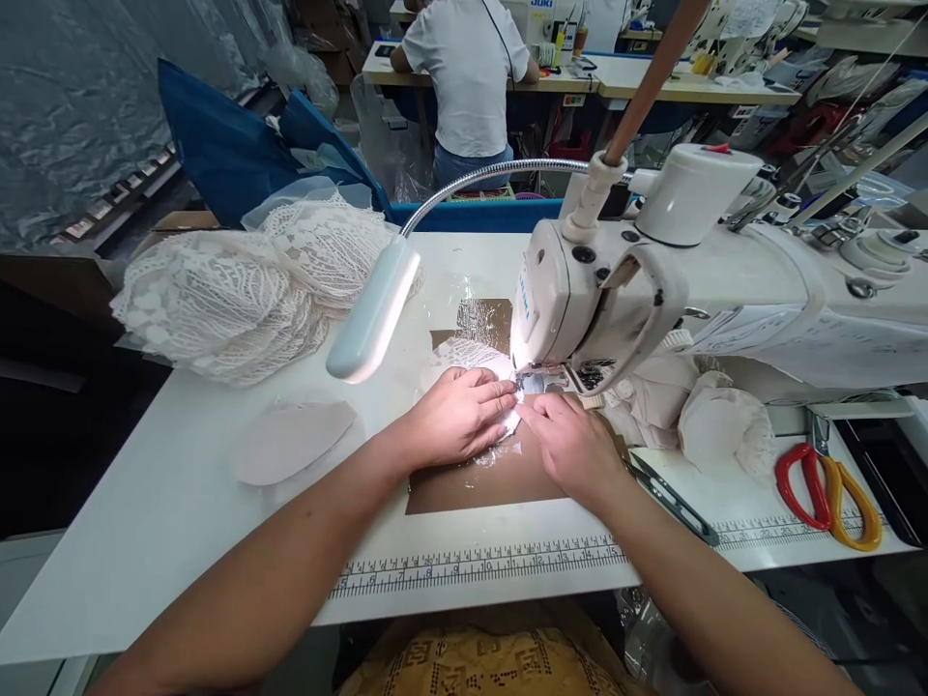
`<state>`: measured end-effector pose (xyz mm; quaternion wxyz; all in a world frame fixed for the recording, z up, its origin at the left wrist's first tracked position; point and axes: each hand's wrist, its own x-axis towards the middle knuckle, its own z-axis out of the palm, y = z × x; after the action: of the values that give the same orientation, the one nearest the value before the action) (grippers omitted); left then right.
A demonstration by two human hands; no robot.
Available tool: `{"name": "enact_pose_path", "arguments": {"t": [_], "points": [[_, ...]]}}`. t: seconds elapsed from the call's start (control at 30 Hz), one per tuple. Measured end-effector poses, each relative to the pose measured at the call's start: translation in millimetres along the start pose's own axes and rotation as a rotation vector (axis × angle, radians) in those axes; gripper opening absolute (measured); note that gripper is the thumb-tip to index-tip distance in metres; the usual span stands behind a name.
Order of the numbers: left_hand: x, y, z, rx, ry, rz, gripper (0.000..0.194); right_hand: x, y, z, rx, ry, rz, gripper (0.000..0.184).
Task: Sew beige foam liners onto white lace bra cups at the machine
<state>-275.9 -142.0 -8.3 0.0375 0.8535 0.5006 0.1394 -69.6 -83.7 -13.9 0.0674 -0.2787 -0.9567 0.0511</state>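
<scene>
A white lace fabric piece (475, 356) lies under the needle area of the white sewing machine (558, 290). My left hand (464, 414) rests flat on this lace, its fingers stretched toward the presser foot (528, 379). My right hand (569, 440) is at the lace's right edge, close by the foot. Its fingers are bent, with the tip of one at the edge; the grip is partly hidden. Beneath both hands is a brown sheet (464, 490) with shiny clear tape on it.
Stacked lace pieces (232, 290) and a pale oval pad (297, 443) lie left. A lamp (373, 309) hangs over the table. Right are fabric pieces (725, 425), black thread snips (674, 498) and scissors (826, 483). A printed ruler (478, 565) runs along the front; a person (471, 77) sits ahead.
</scene>
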Motion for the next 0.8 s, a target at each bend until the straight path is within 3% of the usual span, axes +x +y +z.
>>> {"name": "enact_pose_path", "arguments": {"t": [0.3, 0.53, 0.67, 0.8], "points": [[-2.8, -1.5, 4.1, 0.075, 0.067, -0.047, 0.040, 3.6, 2.6, 3.9, -0.025, -0.002, 0.119, 0.048], [-4.6, 3.5, -3.1, -0.022, 0.118, 0.054, 0.027, -2.2, 4.8, 2.6, 0.042, 0.033, 0.135, 0.045], [-3.0, 4.0, 0.5, -0.011, 0.100, 0.150, 0.027, -3.1, 4.1, 2.2, 0.074, 0.040, 0.108, 0.045], [-4.4, 1.8, 6.4, 0.014, 0.076, 0.142, 0.029, -2.9, 3.2, 1.1, 0.087, 0.047, 0.099, 0.043]]}}
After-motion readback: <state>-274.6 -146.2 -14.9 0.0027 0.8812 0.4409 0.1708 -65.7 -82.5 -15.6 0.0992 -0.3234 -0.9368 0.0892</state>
